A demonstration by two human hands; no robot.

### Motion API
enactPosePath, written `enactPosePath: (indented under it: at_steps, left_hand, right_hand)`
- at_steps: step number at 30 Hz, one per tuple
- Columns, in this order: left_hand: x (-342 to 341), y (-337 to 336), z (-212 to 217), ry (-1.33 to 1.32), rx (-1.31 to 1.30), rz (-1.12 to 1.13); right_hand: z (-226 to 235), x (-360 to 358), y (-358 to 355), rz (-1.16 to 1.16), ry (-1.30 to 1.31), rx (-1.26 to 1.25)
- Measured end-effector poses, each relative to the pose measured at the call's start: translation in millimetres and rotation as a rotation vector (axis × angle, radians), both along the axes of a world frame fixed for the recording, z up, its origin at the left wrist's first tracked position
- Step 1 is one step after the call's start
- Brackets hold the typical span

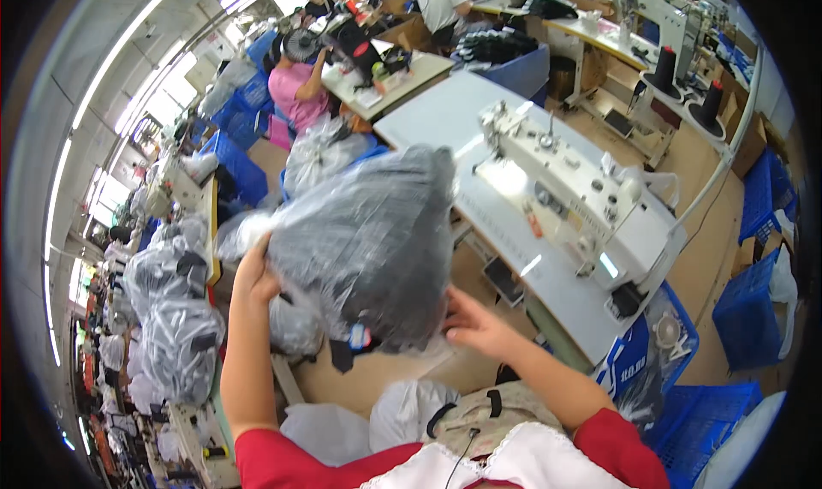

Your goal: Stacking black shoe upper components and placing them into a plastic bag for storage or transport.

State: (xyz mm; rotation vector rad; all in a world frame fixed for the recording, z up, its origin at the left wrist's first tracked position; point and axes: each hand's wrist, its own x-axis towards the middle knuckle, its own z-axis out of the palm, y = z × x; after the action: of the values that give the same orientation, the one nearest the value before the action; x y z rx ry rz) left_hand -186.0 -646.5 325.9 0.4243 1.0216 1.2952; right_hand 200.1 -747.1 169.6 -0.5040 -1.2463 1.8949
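Holding bulging plastic bag [368, 241] aloft by left edge of worktop [428, 121]. Left hand [259, 271] clamped on bag's left side; right hand [479, 325] at lower right, closure unclear. Filling apparently done; set-down outstanding.

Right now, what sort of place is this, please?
Probably a sewing workshop: a white sewing machine sits on a table, two black thread cones stand near it, and full plastic bags are piled at left.

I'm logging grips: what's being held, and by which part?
A clear plastic bag with dark contents. The left hand grips its bunched, whitish left end; the right hand is at its lower right side, its grip there unclear.
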Motion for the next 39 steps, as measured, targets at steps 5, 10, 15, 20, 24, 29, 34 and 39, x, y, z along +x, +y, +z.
enactPosePath:
  at_steps: [5,10,15,20,24,29,34,39]
  left_hand:
    - [-40,-5,-29,-0.058,-0.069,0.106]
    - [-65,3,-45,0.004,-0.120,0.183]
    - [-80,30,-54,-0.015,-0.166,0.227]
    - [-92,71,-73,-0.004,-0.177,0.186]
    - [-85,73,-96,-0.065,-0.188,0.210]
    - [-79,22,-121,-0.062,-0.165,0.284]
    - [-64,-29,-103,-0.125,-0.235,0.469]
    - [-65,-45,-94,0.008,-0.248,0.593]
  right_hand:
    - [-7,-22,34,0.160,-0.026,-0.070]
    - [-35,-54,59,0.230,0.031,-0.166]
    - [-48,-85,91,0.307,-0.030,-0.273]
    - [-54,-96,123,0.261,-0.017,-0.381]
    - [-52,-81,135,0.236,-0.037,-0.405]
    - [-94,-80,141,0.272,-0.123,-0.391]
    - [-88,-90,140,0.520,-0.171,-0.464]
    - [-80,-104,153,0.674,-0.224,-0.472]
